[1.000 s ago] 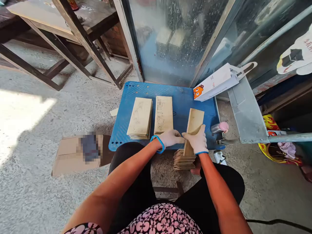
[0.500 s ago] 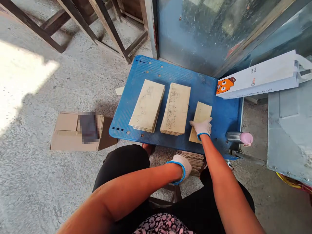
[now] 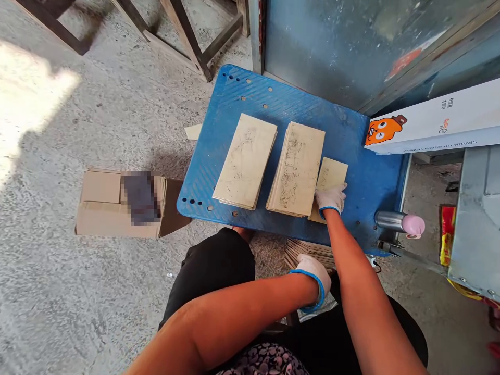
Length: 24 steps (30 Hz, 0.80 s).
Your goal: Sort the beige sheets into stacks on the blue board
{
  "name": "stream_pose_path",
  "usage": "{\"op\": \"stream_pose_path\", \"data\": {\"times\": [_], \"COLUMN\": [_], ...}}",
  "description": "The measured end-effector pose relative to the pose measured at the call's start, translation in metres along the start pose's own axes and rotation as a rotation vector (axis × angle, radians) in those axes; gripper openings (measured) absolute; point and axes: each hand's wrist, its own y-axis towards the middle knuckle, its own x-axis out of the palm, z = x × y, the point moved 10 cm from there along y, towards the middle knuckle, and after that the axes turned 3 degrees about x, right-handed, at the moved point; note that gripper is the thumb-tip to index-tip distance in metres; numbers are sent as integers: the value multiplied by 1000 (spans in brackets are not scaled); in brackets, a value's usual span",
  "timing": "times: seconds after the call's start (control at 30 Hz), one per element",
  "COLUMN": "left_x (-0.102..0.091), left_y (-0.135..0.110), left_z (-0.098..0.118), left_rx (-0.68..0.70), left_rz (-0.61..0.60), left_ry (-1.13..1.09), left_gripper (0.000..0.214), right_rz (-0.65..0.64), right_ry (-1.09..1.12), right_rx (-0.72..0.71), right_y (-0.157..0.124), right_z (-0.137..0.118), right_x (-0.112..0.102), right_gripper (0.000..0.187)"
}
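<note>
My right hand (image 3: 331,199), in a white glove with a blue cuff, spans a pale thin board (image 3: 332,174) on the blue table, thumb at one long edge and fingers at the other. This board lies against the right side of a stack of larger pale boards (image 3: 300,166) with dark speckled marks. Another such stack (image 3: 246,161) sits further left. Below the table's near edge, my gloved left hand (image 3: 314,271) is at a pile of thin boards (image 3: 302,250); its fingers are mostly hidden.
The blue table (image 3: 203,172) has holes along its edges. A steel bottle with a pink lid (image 3: 412,225) lies at its right end. Beyond stands a white paper bag (image 3: 425,117) beside a grey metal cabinet (image 3: 476,219). A cardboard box (image 3: 101,219) is on the floor at left.
My right hand has moved left with the thin board, closing its gap to the middle stack. My left hand has shifted slightly over the lower pile. The whole view has shifted too.
</note>
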Motion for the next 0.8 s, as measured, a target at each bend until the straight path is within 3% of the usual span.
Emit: {"op": "stream_pose_path", "data": {"times": [0.27, 0.37, 0.47, 0.63, 0.8], "left_x": [-6, -5, -1, -4, 2], "left_y": [-6, -5, -3, -5, -13], "left_z": [-2, -3, 0, 5, 6], "left_rx": [30, 31, 42, 23, 19], "left_rz": [-7, 32, 39, 46, -57], "left_ry": [-53, -29, -28, -36, -1], "left_gripper": [48, 46, 52, 48, 40], "right_rz": [33, 42, 60, 45, -50], "right_ry": [18, 48, 119, 283, 354], "right_rx": [-40, -171, -197, -239, -167], "right_y": [1, -2, -7, -22, -48], "right_z": [-5, -11, -2, 37, 129], "right_x": [8, 1, -17, -47, -43], "right_gripper": [127, 128, 118, 92, 81]}}
